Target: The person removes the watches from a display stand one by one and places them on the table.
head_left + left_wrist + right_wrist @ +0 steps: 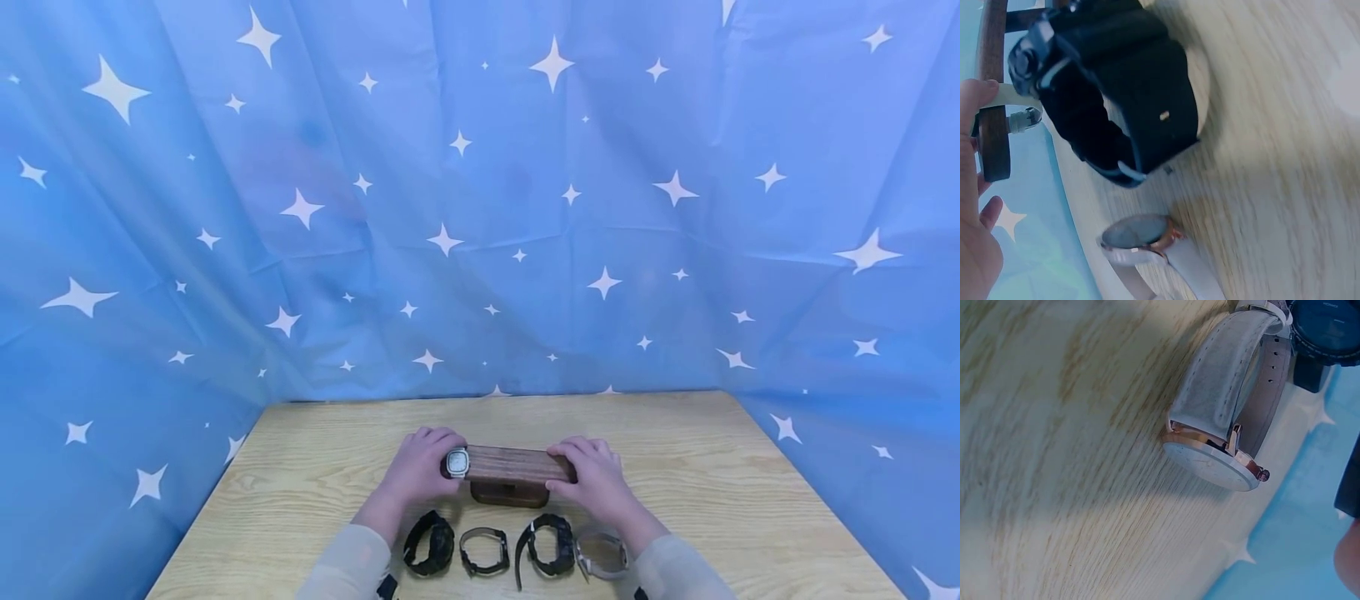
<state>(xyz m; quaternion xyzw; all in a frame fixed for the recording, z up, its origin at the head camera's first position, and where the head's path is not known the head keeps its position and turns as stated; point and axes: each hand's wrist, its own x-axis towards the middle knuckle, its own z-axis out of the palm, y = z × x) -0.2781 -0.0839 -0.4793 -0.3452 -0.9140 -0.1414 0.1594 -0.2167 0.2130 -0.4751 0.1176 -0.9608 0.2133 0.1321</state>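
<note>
A dark wooden watch stand (517, 467) with a long bar over a small rounded base stands mid-table. Around the bar's left end sits a pale-strapped watch (457, 462) with a squarish face. My left hand (423, 467) grips that end beside this watch; in the left wrist view a fingertip rests at the pale strap (1013, 95). With thumb in front and fingers over the top, my right hand (592, 477) holds the bar's right end. In the right wrist view only a fingertip (1349, 559) and the dark end of the bar (1350, 481) show.
Several watches stand in a row before the stand: a bulky black one (430, 543), a slim one (484, 551), a black one with its strap hanging loose (550, 546), and a grey-strapped one (602, 554) by my right wrist. A starry blue curtain (510, 317) hangs behind the table (337, 425).
</note>
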